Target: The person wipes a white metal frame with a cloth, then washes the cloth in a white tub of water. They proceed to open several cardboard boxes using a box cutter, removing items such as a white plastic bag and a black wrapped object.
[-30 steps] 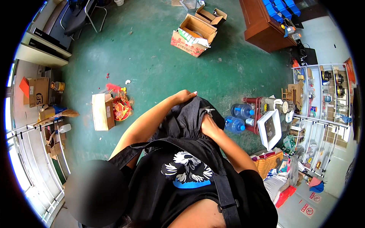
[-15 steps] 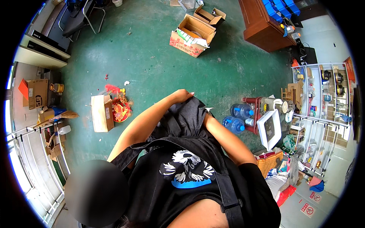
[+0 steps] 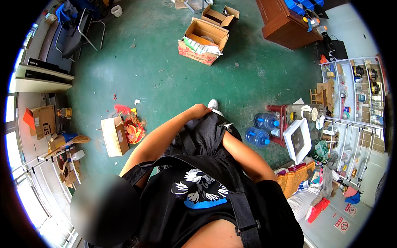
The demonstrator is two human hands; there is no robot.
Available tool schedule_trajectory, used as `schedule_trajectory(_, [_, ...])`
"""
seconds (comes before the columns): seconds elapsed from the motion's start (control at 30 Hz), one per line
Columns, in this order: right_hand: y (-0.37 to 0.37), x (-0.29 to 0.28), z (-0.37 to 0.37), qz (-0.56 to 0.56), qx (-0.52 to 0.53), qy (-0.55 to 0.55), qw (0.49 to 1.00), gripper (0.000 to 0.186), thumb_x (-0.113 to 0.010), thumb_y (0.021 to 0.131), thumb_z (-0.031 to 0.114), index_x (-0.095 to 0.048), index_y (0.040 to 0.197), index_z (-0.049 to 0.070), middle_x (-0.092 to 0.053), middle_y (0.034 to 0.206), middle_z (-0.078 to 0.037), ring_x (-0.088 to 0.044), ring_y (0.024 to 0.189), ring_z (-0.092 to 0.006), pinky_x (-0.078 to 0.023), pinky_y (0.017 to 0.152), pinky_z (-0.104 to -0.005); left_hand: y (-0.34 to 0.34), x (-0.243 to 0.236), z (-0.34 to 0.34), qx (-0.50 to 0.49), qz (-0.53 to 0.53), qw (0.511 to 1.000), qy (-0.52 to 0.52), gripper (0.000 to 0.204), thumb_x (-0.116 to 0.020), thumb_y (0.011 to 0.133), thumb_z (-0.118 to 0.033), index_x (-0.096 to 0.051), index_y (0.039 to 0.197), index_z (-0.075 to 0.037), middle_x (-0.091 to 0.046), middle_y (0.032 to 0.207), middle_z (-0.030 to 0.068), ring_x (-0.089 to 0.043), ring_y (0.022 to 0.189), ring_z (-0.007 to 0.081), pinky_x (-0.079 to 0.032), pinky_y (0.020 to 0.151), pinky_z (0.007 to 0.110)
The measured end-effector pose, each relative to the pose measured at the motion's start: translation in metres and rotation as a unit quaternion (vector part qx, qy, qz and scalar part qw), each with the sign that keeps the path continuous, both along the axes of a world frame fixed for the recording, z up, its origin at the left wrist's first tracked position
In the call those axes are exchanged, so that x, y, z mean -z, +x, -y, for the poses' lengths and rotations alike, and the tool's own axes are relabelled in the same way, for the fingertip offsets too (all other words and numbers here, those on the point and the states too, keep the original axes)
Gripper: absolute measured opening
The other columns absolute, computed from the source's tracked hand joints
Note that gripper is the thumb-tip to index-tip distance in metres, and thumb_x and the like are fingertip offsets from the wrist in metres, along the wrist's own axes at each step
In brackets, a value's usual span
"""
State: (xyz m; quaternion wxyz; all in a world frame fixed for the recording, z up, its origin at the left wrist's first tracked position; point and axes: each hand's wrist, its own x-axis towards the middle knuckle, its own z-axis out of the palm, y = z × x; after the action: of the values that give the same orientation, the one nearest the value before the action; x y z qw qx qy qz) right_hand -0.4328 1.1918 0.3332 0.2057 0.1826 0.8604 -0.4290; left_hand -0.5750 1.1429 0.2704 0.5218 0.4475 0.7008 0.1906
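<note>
My left hand [image 3: 201, 110] is closed on the upper edge of a black cloth garment [image 3: 198, 136] in front of my body, fingers pinching the fabric. My right forearm [image 3: 244, 153] reaches down to the same garment from the right. The right hand is hidden behind or inside the folds, so its fingers do not show. A small white bit [image 3: 226, 125] pokes out at the garment's right edge. A wide black strap [image 3: 237, 202] with a buckle crosses my black printed T-shirt [image 3: 198, 192]. Just past my left hand shows a white shoe [image 3: 213, 104].
On the green floor stand an open carton [image 3: 202, 41] ahead and a smaller cardboard box [image 3: 114, 136] beside red-gold decorations [image 3: 133, 131] at left. Blue water jugs [image 3: 257, 136], a white frame [image 3: 297, 141] and white shelves [image 3: 351, 91] are at right.
My view has shifted slightly. The left hand remains on the garment's edge, and a white shoe now shows beyond it. The right hand stays hidden in the cloth.
</note>
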Motion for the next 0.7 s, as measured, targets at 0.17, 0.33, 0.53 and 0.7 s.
schedule_trajectory(0.17, [-0.024, 0.038, -0.073, -0.003, -0.018, -0.033, 0.999, 0.045, -0.048, 0.093, 0.02, -0.047, 0.135, 0.004, -0.044, 0.143, -0.02, -0.044, 0.13, -0.0327, -0.037, 0.107, -0.038, -0.023, 0.021, -0.06, -0.01, 0.012, 0.999, -0.028, 0.066, -0.036, 0.097, -0.059, -0.069, 0.102, -0.002, -0.067, 0.102, 0.0247, -0.062, 0.098, 0.0435, -0.048, 0.087, 0.048])
schedule_trajectory(0.33, [-0.021, 0.102, -0.17, -0.025, -0.042, -0.074, 0.996, 0.044, -0.048, 0.093, 0.019, -0.049, 0.134, 0.005, -0.045, 0.142, -0.02, -0.045, 0.129, -0.0331, -0.038, 0.106, -0.0384, -0.046, 0.009, -0.162, -0.008, 0.009, 0.996, -0.093, 0.064, -0.038, 0.096, -0.059, -0.069, 0.105, -0.004, -0.067, 0.107, 0.0222, -0.062, 0.103, 0.0415, -0.047, 0.089, 0.048])
schedule_trajectory(0.53, [-0.03, -0.086, -0.312, -0.025, -0.143, -0.018, 0.989, 0.032, -0.054, 0.088, 0.016, -0.061, 0.117, 0.004, -0.063, 0.109, -0.017, -0.062, 0.096, -0.0355, -0.051, 0.086, -0.043, -0.069, -0.006, -0.271, 0.006, -0.004, 0.993, -0.12, 0.059, -0.04, 0.095, -0.059, -0.069, 0.109, -0.01, -0.066, 0.111, 0.0195, -0.061, 0.105, 0.0398, -0.047, 0.092, 0.047])
schedule_trajectory(0.7, [-0.071, -0.146, -0.408, -0.209, -0.052, -0.089, 0.973, 0.019, -0.065, 0.087, 0.017, -0.066, 0.101, 0.005, -0.061, 0.083, -0.007, -0.062, 0.077, -0.0233, -0.05, 0.069, -0.0337, -0.103, 0.008, -0.31, 0.047, -0.005, 0.988, -0.149, 0.06, -0.04, 0.096, -0.057, -0.07, 0.105, -0.006, -0.068, 0.104, 0.0204, -0.061, 0.103, 0.0405, -0.048, 0.09, 0.047])
